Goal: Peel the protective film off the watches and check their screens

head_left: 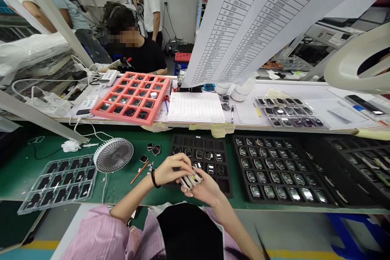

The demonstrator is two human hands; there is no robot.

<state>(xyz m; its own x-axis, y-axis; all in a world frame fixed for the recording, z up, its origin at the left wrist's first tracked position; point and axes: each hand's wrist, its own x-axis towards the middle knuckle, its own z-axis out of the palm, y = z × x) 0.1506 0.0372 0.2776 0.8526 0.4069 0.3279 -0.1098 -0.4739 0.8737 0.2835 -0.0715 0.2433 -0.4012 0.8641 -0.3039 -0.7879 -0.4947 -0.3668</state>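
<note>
My left hand (171,169), with a black band on its wrist, bends its fingers over a small stack of watch-sized pieces (189,181). The stack shows pale and dark layers with a yellow spot; its exact kind is partly hidden by my fingers. From below and the right, my right hand (209,190) cradles the same stack, closed around it. Both hands are above the front of a black foam tray (226,170). Smartwatches (211,168) with lit screens sit in that tray, just beyond my fingers.
To the right lies a larger black tray (243,189) full of watch cases. A fan (114,155), a clear tray (57,183) and an orange stick (140,172) are at left. On the shelf stand a pink tray (128,118) and paper sheets (196,107). A person (146,55) sits opposite.
</note>
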